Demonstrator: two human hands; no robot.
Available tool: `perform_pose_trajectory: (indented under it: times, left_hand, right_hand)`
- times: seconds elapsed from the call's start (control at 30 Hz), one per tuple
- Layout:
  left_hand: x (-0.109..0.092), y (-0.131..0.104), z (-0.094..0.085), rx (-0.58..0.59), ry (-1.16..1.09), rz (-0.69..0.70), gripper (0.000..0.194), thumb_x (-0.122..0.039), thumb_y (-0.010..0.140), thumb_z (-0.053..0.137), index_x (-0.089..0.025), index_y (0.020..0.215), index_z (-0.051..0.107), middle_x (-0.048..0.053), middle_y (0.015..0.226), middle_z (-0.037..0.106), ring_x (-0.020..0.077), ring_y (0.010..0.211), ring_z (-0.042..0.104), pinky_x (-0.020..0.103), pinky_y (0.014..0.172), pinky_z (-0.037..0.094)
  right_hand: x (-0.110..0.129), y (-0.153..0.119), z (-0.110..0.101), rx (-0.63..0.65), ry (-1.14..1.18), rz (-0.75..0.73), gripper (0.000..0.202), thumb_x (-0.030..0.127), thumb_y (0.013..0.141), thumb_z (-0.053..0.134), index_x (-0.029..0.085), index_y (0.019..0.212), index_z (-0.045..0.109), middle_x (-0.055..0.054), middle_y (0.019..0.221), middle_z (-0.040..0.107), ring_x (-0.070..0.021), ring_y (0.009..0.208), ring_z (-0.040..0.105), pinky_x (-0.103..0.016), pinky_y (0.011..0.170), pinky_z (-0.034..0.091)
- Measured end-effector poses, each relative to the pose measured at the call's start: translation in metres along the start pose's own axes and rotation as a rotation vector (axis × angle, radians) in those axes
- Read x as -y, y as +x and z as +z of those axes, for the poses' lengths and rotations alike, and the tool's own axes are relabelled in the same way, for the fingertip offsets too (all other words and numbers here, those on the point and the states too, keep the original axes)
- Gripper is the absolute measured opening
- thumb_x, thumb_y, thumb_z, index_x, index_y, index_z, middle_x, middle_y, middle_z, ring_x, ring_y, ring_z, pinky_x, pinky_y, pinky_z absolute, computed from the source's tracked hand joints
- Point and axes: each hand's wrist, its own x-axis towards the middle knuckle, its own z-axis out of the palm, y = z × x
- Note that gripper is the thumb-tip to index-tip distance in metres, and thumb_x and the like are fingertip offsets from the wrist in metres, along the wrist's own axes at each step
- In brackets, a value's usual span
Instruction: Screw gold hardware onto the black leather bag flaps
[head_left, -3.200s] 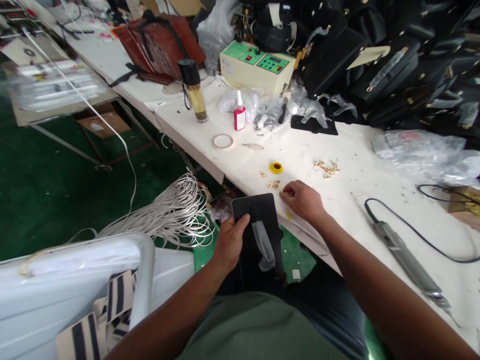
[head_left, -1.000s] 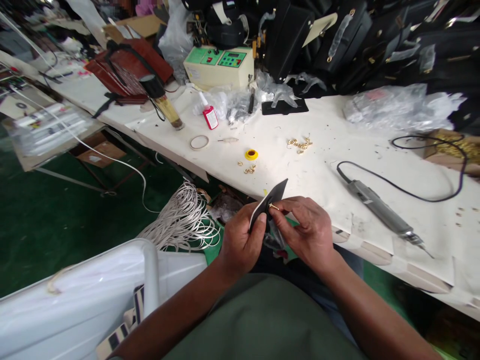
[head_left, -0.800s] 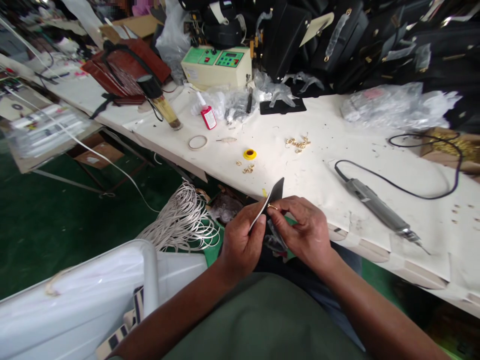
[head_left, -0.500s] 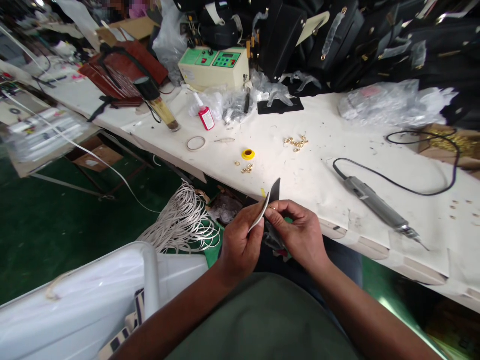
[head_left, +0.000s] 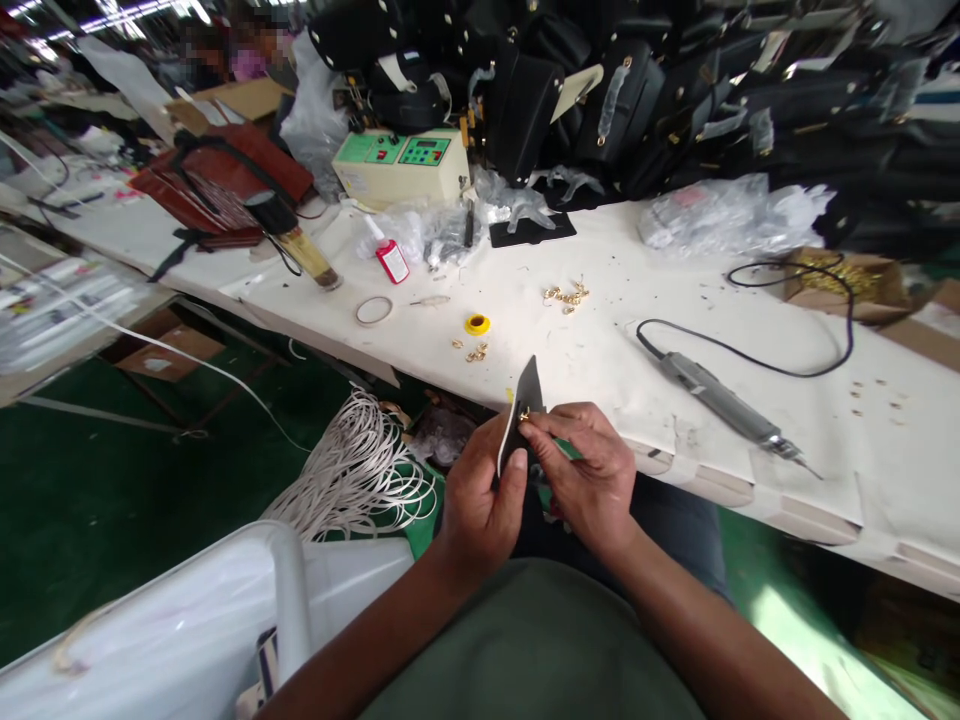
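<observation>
My left hand (head_left: 480,500) grips a flat dark leather-like piece (head_left: 529,384) with a pale edge, thumb on its near face. The piece stands tilted upright above my lap. My right hand (head_left: 596,470) pinches a small gold metal fitting (head_left: 524,415) against that dark face; its exact shape is too small to tell. On the table beyond lie several loose gold fittings (head_left: 478,352), a yellow ring (head_left: 477,325) and a pile of gold hardware (head_left: 568,297). To the right rests a grey electric screwdriver (head_left: 724,405) with a black cord.
A red bottle (head_left: 391,260), a dark-capped jar (head_left: 311,255) and a control box (head_left: 405,168) stand along the white table (head_left: 615,370). Black bags (head_left: 517,110) are heaped behind. White cords (head_left: 352,460) hang at left above a white bin (head_left: 285,580). An open carton (head_left: 847,285) holds gold parts.
My left hand has turned the dark piece so its face shows more. The gold fitting is now visible at my right fingertips. The whole view has shifted slightly to the right.
</observation>
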Motion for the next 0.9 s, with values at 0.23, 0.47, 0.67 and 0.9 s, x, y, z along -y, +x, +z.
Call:
perform_pose_trajectory:
  times: [0.23,0.47,0.67,0.9]
  left_hand:
    - [0.002,-0.001,-0.004,0.066,-0.139,0.045,0.066,-0.062,0.107,0.031,-0.022,0.155,0.051,0.017,0.154,0.054,0.0357,0.144,0.051,0.053,0.121,0.041]
    - [-0.002,-0.004,0.01,0.137,-0.088,0.03,0.058,-0.052,0.111,0.03,-0.027,0.162,0.042,0.015,0.161,0.045,0.0339,0.149,0.044,0.054,0.122,0.043]
    - [0.006,0.021,0.027,0.153,-0.043,0.01,0.037,-0.031,0.106,0.055,-0.03,0.142,0.064,0.011,0.137,0.058,0.0219,0.125,0.062,0.029,0.087,0.062]
    - [0.033,0.069,0.062,0.162,-0.284,-0.245,0.042,-0.027,0.083,0.082,-0.024,0.12,0.064,0.012,0.147,0.06,0.0243,0.121,0.068,0.035,0.093,0.061]
  right_hand:
    - [-0.001,-0.002,-0.015,0.252,0.154,0.045,0.051,0.024,0.086,0.079,0.026,0.136,0.068,-0.007,0.121,0.067,-0.0225,0.11,0.067,-0.038,0.095,0.057]
    - [0.008,0.0,-0.027,0.165,0.042,0.251,0.029,0.033,0.087,0.076,0.024,0.113,0.07,-0.006,0.112,0.071,-0.0247,0.105,0.067,-0.04,0.099,0.053]
    - [-0.003,0.009,-0.054,0.174,0.332,0.764,0.03,0.044,0.09,0.072,0.017,0.101,0.072,-0.001,0.077,0.07,-0.0182,0.066,0.062,-0.029,0.062,0.049]
    - [-0.04,0.022,-0.078,0.15,0.632,0.982,0.029,0.033,0.077,0.081,0.016,0.099,0.075,-0.004,0.079,0.077,-0.0209,0.064,0.068,-0.031,0.063,0.053]
